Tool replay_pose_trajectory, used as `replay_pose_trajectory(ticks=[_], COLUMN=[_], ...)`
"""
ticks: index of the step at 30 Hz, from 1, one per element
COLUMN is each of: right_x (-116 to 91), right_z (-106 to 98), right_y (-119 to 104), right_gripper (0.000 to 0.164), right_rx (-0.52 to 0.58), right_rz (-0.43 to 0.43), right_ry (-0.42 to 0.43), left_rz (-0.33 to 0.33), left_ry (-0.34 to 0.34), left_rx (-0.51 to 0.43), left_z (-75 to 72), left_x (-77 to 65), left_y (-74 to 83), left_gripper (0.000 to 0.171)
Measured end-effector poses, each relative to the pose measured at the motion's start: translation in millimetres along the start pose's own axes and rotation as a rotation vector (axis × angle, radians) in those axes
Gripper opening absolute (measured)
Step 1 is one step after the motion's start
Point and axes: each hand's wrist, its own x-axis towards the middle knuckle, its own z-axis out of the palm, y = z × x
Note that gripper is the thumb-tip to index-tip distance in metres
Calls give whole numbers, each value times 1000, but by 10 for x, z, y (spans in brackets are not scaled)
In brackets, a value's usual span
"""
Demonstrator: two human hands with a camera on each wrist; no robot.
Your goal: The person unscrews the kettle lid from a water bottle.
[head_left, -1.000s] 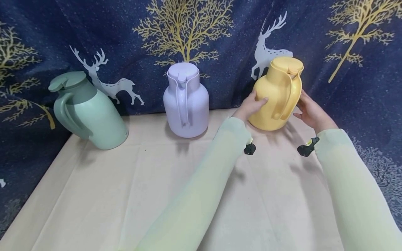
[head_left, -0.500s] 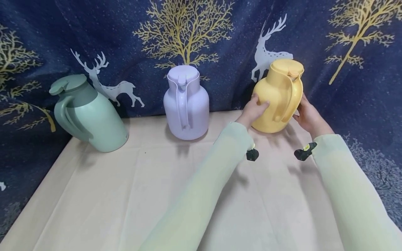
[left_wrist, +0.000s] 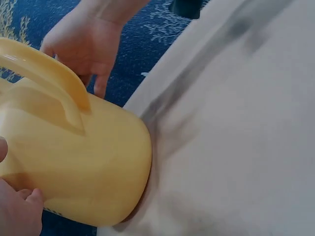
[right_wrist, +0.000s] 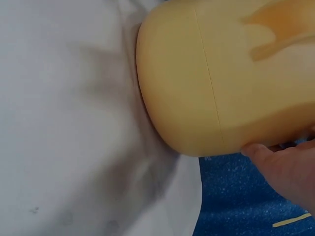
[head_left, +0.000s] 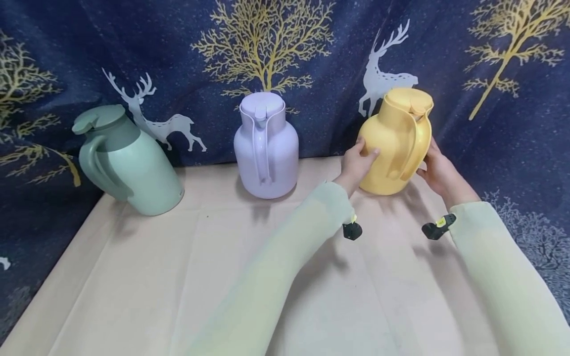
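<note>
A yellow thermos jug (head_left: 389, 148) stands upright at the back right of the table, its lid on and its handle turned toward me and a little right. My left hand (head_left: 356, 165) grips its left side, thumb laid on the front of the body. In the left wrist view, the fingertips (left_wrist: 32, 199) of that hand press against the jug's wall. On the other side, my right hand (head_left: 443, 173) holds the jug behind the handle, its fingers partly hidden by it. The right wrist view shows the right thumb (right_wrist: 258, 152) against the jug's lower body.
A lilac thermos jug (head_left: 267, 153) stands at the back middle, handle toward me. A green thermos jug (head_left: 142, 163) is at the back left. Pale cloth covers the table (head_left: 222, 277), and a dark blue curtain (head_left: 311, 59) with trees and deer hangs directly behind.
The right hand has closed in on the yellow jug's side. The yellow jug has shifted slightly toward me with both hands on it. The lilac and green jugs stay in place.
</note>
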Motion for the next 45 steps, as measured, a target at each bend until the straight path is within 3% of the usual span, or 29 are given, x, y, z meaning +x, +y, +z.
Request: replay_pose_trajectory(ticks=[6, 13, 22, 28, 38, 45], right_x=[-159, -295, -433, -511, -665, -759], right_z=[73, 178, 254, 341, 486, 600], right_y=[31, 74, 132, 174, 242, 323], right_gripper=[66, 67, 63, 61, 70, 72], right_rx=[-41, 0, 24, 40, 26, 91], right_rz=[8, -5, -59, -102, -142, -187], right_ry=[-6, 2, -38, -42, 16, 65], left_rz=[29, 41, 49, 53, 60, 37], left_ry=[61, 117, 133, 147, 119, 106], left_rx=[48, 76, 101, 121, 84, -51], left_z=[-46, -97, -155, -270, -458, -617], left_x=[-98, -221, -340, -396, -513, -612], left_y=[-52, -61, -72, -134, -205, -290], left_gripper=[58, 60, 60, 60, 59, 58])
